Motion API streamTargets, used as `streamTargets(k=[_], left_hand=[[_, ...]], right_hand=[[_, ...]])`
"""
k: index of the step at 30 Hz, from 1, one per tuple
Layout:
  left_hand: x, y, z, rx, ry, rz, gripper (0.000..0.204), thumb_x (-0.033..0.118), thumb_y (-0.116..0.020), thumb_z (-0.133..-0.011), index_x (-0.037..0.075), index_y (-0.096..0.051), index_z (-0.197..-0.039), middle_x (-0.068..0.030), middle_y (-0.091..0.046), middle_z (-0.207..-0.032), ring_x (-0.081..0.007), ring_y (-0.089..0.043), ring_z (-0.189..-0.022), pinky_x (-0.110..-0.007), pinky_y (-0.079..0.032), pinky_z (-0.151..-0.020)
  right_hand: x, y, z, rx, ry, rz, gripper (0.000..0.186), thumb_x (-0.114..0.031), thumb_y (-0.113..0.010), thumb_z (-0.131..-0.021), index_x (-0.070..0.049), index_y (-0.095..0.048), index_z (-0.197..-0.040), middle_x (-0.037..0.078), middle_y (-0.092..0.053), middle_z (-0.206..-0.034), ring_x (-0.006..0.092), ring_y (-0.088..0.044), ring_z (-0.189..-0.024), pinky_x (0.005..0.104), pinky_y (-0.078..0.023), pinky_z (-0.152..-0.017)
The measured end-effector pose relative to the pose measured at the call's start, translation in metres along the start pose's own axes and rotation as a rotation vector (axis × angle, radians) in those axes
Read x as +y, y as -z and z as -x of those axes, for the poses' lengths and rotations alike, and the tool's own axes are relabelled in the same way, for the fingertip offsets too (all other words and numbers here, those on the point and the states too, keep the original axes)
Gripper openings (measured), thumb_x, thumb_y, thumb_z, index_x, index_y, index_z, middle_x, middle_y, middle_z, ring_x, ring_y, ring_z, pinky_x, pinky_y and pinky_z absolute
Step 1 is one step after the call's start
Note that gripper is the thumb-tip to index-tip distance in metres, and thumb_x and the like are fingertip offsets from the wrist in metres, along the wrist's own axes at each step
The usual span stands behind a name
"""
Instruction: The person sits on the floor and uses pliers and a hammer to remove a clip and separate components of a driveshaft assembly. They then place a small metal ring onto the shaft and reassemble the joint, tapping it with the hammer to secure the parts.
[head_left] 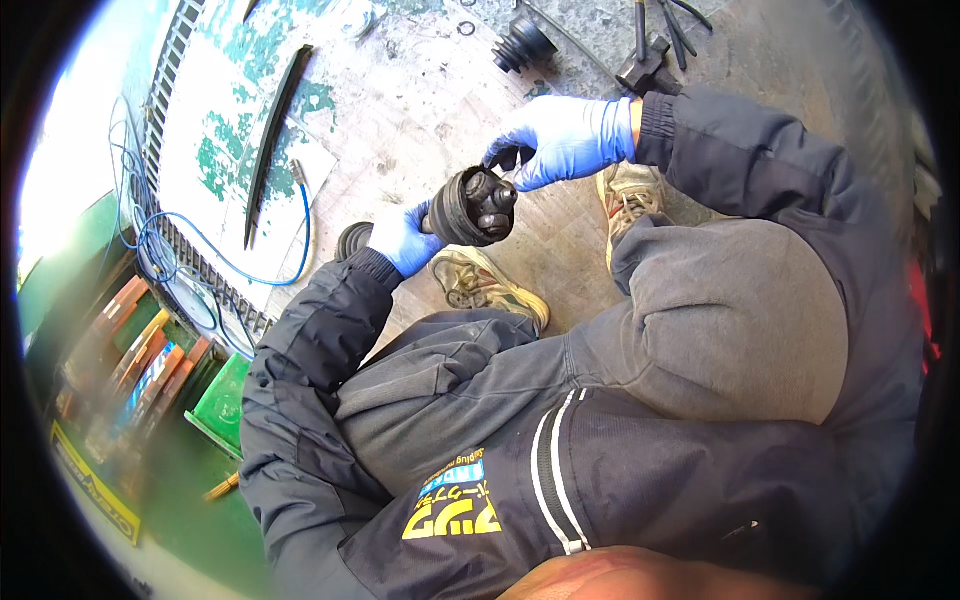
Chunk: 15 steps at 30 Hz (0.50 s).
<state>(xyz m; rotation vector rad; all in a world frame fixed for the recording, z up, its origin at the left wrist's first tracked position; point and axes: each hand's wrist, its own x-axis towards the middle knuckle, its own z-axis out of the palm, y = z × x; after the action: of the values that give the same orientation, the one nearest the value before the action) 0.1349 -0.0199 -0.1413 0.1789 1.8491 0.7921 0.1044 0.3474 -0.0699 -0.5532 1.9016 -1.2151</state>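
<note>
My left hand (405, 242), in a blue glove, grips a shaft with a dark rubber boot (450, 208) at its raised end. Inside the boot's open mouth sits a black, greasy joint with rollers (490, 203). Another ribbed dark piece (353, 240) shows on the shaft beyond my left wrist, partly hidden by the sleeve. My right hand (565, 140), also gloved, has curled fingers with blackened tips at the upper rim of the boot. Whether they grip the rim or something small is hidden.
My shoes (485, 290) stand on the worn floor (370, 150). Ahead lie a loose boot (520, 45), pliers (680, 30), a metal tool (645, 65) and a long black strip (275, 130). A blue hose (255, 278), metal grating (160, 120) and green bin (218, 405) are left.
</note>
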Motion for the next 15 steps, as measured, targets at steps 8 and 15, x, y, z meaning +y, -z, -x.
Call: streamTargets(k=[8,15], left_hand=[[0.044,-0.003,-0.005,-0.079,-0.004,0.332,0.054,0.025,-0.086,-0.092,0.001,-0.066,-0.137,-0.0091,-0.077,-0.123,-0.0136,-0.071,-0.112,-0.032,-0.056,-0.101],[0.056,0.004,-0.010,-0.128,0.071,0.316,0.056,0.021,-0.088,-0.090,0.001,-0.066,-0.137,-0.0105,-0.075,-0.128,-0.0149,-0.070,-0.116,-0.032,-0.055,-0.103]], right_hand=[[0.011,0.007,0.016,0.137,-0.018,-0.198,0.050,-0.025,-0.078,-0.096,-0.003,-0.067,-0.139,0.014,-0.076,-0.109,0.0218,-0.072,-0.099,0.0368,-0.058,-0.093],[0.012,0.002,0.023,0.212,-0.024,-0.262,0.045,-0.023,-0.080,-0.094,-0.002,-0.070,-0.133,0.013,-0.075,-0.109,0.0198,-0.071,-0.101,0.0344,-0.059,-0.093]])
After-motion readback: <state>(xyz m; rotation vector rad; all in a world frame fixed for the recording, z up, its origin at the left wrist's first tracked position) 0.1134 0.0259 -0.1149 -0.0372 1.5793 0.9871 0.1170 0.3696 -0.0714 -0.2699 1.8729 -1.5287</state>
